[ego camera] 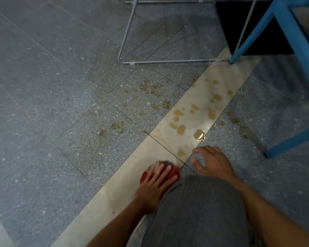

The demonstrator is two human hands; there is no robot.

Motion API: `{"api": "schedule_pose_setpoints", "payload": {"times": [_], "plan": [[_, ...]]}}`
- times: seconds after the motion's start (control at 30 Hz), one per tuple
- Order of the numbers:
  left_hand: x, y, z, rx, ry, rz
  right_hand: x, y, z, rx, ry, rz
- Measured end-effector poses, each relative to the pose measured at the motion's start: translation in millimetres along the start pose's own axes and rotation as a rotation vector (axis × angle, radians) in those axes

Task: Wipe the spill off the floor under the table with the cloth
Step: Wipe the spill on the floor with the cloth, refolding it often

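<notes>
A red cloth (pixel 174 172) lies bunched on the cream floor strip (pixel 125 189), and my left hand (pixel 154 182) presses down on it with straight fingers, blurred by motion. Brown spill drops (pixel 181 129) dot the cream strip ahead of the cloth and spread over the grey speckled tiles (pixel 150 88) to the left. The nearest drop (pixel 181 152) sits just beyond the cloth. My right hand (pixel 212 162) hovers over or rests on the grey tile to the right, fingers spread and loosely bent, holding nothing.
A blue table leg (pixel 246 40) stands at the far end of the strip, with a blue crossbar (pixel 292 141) low on the right. A grey wire chair frame (pixel 168 61) rests on the floor behind the spill. My grey-clad knee (pixel 203 211) fills the bottom centre.
</notes>
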State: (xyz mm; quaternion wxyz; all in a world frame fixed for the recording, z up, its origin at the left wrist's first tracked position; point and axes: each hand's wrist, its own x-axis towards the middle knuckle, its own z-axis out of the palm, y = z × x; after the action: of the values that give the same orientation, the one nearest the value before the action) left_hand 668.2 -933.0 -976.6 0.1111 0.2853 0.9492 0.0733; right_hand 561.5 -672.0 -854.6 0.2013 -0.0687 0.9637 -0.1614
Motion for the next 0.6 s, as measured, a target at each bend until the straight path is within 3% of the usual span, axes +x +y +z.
{"api": "schedule_pose_setpoints", "payload": {"times": [0.1,0.27,0.33,0.37,0.47,0.6], "plan": [[-39.8,-39.3,-11.7,-0.012,-0.011,-0.046,-1.1,11.0,-9.3,0.001,0.040,0.016],[45.6,-61.4,-30.0,-0.134,0.038,-0.631,-11.4,20.2,-4.2,0.022,0.019,0.053],[91.8,-31.9,-39.1,-0.206,0.060,-0.702,-13.8,17.3,-1.1,0.021,-0.015,0.036],[108.6,-16.7,-36.8,-0.211,0.050,-0.631,-14.8,16.4,-0.6,0.007,-0.019,0.027],[113.8,19.4,-15.5,-0.111,0.020,-0.195,-18.4,19.6,-0.9,-0.010,0.022,0.016],[31.1,12.5,0.4,-0.005,-0.089,0.139,-21.3,26.6,-7.3,0.004,0.045,0.047]]}}
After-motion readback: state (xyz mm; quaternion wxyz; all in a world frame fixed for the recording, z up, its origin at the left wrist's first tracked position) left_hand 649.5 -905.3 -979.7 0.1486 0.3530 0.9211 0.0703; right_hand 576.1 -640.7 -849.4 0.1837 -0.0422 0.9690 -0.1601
